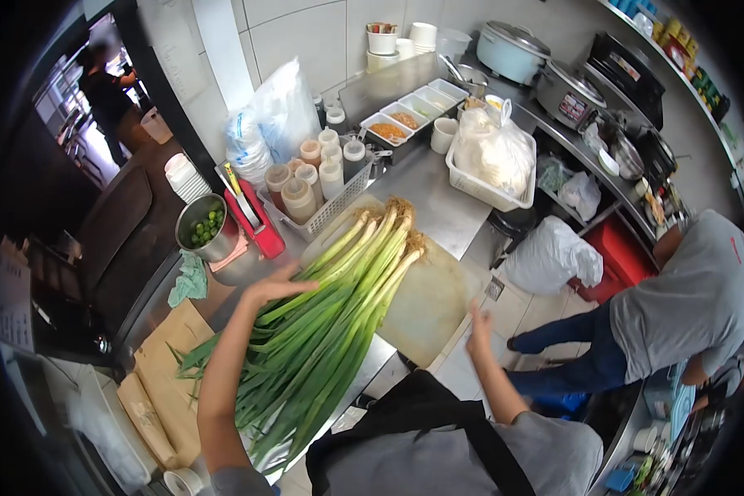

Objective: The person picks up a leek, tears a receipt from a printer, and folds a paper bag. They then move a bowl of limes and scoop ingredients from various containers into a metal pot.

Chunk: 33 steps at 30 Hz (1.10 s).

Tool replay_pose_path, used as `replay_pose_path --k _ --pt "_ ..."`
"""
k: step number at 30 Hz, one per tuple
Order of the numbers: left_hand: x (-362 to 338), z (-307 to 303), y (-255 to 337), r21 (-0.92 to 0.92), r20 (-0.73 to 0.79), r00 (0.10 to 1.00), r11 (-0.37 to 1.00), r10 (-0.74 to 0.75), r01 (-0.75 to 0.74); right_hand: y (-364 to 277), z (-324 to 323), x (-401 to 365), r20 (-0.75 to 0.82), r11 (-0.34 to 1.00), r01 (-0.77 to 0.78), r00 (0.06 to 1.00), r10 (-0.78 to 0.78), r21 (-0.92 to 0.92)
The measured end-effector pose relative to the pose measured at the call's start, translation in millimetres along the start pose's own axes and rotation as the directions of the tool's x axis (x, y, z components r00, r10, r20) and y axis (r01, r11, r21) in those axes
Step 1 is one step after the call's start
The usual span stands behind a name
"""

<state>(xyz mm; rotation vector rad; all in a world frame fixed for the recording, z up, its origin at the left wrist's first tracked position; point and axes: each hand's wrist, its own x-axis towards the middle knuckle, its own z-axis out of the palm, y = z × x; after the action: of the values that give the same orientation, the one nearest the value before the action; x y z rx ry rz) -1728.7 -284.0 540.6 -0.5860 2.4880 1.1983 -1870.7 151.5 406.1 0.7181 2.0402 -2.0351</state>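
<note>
A large bunch of leeks (331, 322) lies across the worktop, roots toward the far side and long green leaves toward me. Their root ends rest on a pale cutting board (426, 318). My left hand (279, 286) is at the left edge of the bunch, its fingers stretched out over the stalks, not wrapped around them. Off the board's right edge, my right hand (478, 329) is raised in the air with its fingers extended and nothing in it.
Behind the leeks stands a basket of squeeze bottles (331, 207), beside a red tape dispenser (252, 215) and a metal pot of green limes (202, 223). A white basket with a bag (492, 157) sits at the back right. A person in grey (678, 289) bends over at right.
</note>
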Motion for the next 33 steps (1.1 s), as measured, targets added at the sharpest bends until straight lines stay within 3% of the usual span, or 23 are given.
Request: replay_pose_path --k 1,2,3,6,8,19,27,30,33 --pt "3.1 11.2 8.8 0.088 0.087 0.995 0.995 0.039 -0.047 39.0 -8.9 17.9 0.296 0.961 -0.278 0.919 0.261 0.014" --pt "6.0 18.5 17.5 0.173 0.18 0.981 0.98 0.069 -0.1 33.6 1.4 3.2 0.407 0.909 -0.361 0.877 0.256 0.208" --pt "8.2 21.2 23.6 0.178 0.173 0.983 0.979 0.064 -0.095 23.8 15.2 -21.6 0.509 0.807 -0.454 0.83 0.228 0.378" --pt "14.4 23.3 34.0 0.164 0.17 0.985 0.984 0.04 -0.068 10.8 21.5 -20.8 0.492 0.698 -0.507 0.834 0.25 0.505" --pt "18.8 26.4 38.8 0.099 0.173 0.985 0.995 0.013 -0.031 -1.7 20.7 -16.5 0.468 0.711 -0.484 0.85 0.242 0.51" --pt "72.0 40.4 98.4 0.112 0.26 0.964 0.991 0.046 -0.078 -24.1 7.0 39.2 0.523 0.695 -0.517 0.82 0.233 0.5" --pt "127.7 55.7 120.1 0.061 0.278 0.951 0.986 0.131 -0.154 -32.9 -7.4 91.5 0.487 0.713 -0.498 0.838 0.248 0.493" --pt "130.5 41.1 142.6 0.059 0.343 0.92 0.973 0.189 -0.222 -45.4 0.6 100.6 0.551 0.716 -0.539 0.794 0.255 0.445" --pt "157.0 51.1 124.0 0.098 0.274 0.949 0.977 0.159 -0.191 -43.7 0.6 118.5 0.587 0.729 -0.558 0.765 0.266 0.396"
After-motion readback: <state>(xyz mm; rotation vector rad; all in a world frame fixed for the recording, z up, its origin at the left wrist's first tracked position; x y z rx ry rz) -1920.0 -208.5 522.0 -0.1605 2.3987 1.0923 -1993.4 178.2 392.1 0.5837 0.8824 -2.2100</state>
